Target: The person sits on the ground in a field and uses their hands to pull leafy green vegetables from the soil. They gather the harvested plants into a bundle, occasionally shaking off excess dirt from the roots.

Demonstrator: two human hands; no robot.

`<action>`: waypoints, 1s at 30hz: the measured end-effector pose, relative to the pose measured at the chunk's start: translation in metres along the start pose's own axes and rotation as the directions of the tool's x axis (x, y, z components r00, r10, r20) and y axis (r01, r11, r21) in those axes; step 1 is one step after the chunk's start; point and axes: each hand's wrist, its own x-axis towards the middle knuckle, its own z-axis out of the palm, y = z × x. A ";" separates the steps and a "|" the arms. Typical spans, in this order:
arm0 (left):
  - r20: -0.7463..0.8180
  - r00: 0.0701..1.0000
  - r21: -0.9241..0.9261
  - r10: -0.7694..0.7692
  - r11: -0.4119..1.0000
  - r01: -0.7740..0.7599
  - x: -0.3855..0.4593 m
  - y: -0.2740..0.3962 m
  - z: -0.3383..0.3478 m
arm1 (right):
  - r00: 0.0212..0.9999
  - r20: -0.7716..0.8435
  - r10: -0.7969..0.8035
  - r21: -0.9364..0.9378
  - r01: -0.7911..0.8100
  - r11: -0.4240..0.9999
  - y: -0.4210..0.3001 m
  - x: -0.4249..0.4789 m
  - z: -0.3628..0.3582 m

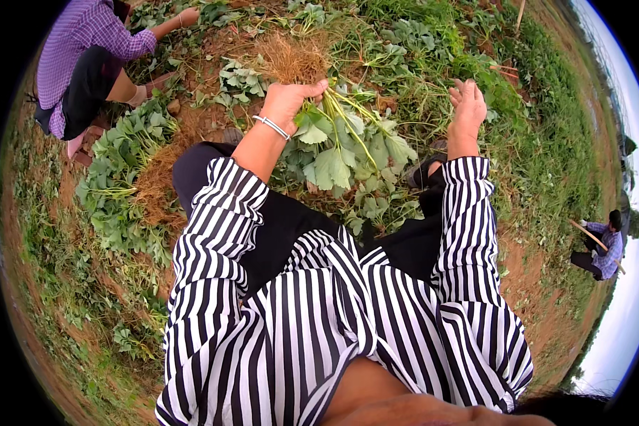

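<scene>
My left hand (290, 104), with a silver bangle at the wrist, is closed around the stems of a bunch of uprooted leafy plants (333, 160). Their brown fibrous roots (293, 57) stick up beyond the hand, and the green lobed leaves hang to the right and towards me. Off to the right, my right hand (467, 104) is raised over the greenery with its fingers partly curled and apart, holding nothing. A heap of similar plants (122, 175) lies on the ground to the left, its roots towards my knee.
A person in a checked shirt (93, 58) squats at the upper left, one arm stretched over the plants. Another person (601, 250) is farther off at the right with a long wooden handle (591, 237). Leafy plants and weeds (554, 175) cover much of the reddish soil. A stone (174, 107) lies near the heap.
</scene>
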 end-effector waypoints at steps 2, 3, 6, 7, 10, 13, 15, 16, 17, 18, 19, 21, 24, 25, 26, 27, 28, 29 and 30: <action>-0.013 1.000 0.103 0.008 0.995 -0.007 -0.001 -0.003 0.001 | 0.972 0.236 -0.006 -0.135 0.039 0.990 0.005 -0.022 0.020; -0.026 1.000 0.150 0.014 0.989 -0.010 -0.002 -0.007 -0.001 | 0.876 0.482 -0.009 -0.210 0.126 0.970 -0.001 -0.047 0.038; 0.067 0.998 0.089 -0.008 0.996 0.002 -0.013 -0.003 0.004 | 0.691 0.720 -0.057 -0.344 0.428 0.836 0.008 -0.089 0.068; 0.112 0.993 0.070 -0.021 0.997 0.013 -0.014 -0.004 0.008 | 0.663 0.748 -0.033 -0.322 0.406 0.855 0.009 -0.095 0.072; 0.120 0.989 0.056 -0.085 0.995 0.079 -0.009 -0.008 0.009 | 0.634 0.765 0.110 -0.300 0.201 0.932 0.024 -0.086 0.066; 0.127 0.990 0.055 -0.055 0.997 0.048 0.002 -0.004 -0.003 | 0.667 0.736 0.117 -0.060 -0.107 0.992 0.032 -0.063 0.046; 0.079 0.996 0.118 0.033 0.992 -0.042 0.003 0.006 -0.016 | 0.673 0.724 0.152 0.007 -0.227 0.974 0.023 -0.051 0.037; 0.065 0.994 0.164 0.086 0.982 -0.095 0.001 0.010 -0.017 | 0.693 0.716 0.082 0.054 -0.173 0.984 0.024 -0.046 0.032; 0.052 0.989 0.209 0.140 0.967 -0.148 0.001 0.013 -0.017 | 0.709 0.698 0.102 0.037 -0.177 0.983 0.024 -0.041 0.026; 0.038 0.984 0.246 0.176 0.953 -0.180 0.001 0.014 -0.020 | 0.715 0.689 0.121 0.024 -0.189 0.982 0.024 -0.040 0.025; 0.047 0.985 0.227 0.164 0.959 -0.170 0.002 0.012 -0.019 | 0.721 0.679 0.139 0.011 -0.200 0.980 0.023 -0.039 0.025; 0.055 0.988 0.191 0.143 0.970 -0.151 0.002 0.007 -0.018 | 0.702 0.699 0.136 0.003 -0.193 0.981 0.026 -0.040 0.028; 0.046 0.988 0.141 0.148 0.978 -0.153 0.003 -0.003 -0.015 | 0.666 0.735 0.128 -0.018 -0.170 0.985 0.027 -0.052 0.044; 0.057 0.985 0.108 0.164 0.980 -0.169 0.004 -0.007 -0.012 | 0.667 0.736 0.118 -0.001 -0.173 0.985 0.026 -0.057 0.049; 0.054 0.986 0.066 0.157 0.985 -0.160 0.005 -0.012 -0.009 | 0.666 0.738 0.107 0.016 -0.176 0.984 0.025 -0.063 0.053; 0.090 0.984 0.013 0.153 0.988 -0.155 0.005 -0.016 -0.003 | 0.674 0.732 0.098 0.033 -0.178 0.984 0.022 -0.069 0.055; 0.116 0.987 -0.018 0.111 0.994 -0.110 0.001 -0.016 0.004 | 0.691 0.720 0.065 0.061 -0.157 0.986 0.020 -0.078 0.058; 0.144 0.987 -0.048 0.069 0.997 -0.063 -0.003 -0.016 0.010 | 0.742 0.670 -0.024 -0.014 0.044 0.999 0.028 -0.083 0.062; 0.184 0.982 -0.107 0.034 0.994 -0.014 -0.007 -0.016 0.012 | 0.716 0.697 -0.023 -0.018 0.050 0.999 0.031 -0.089 0.069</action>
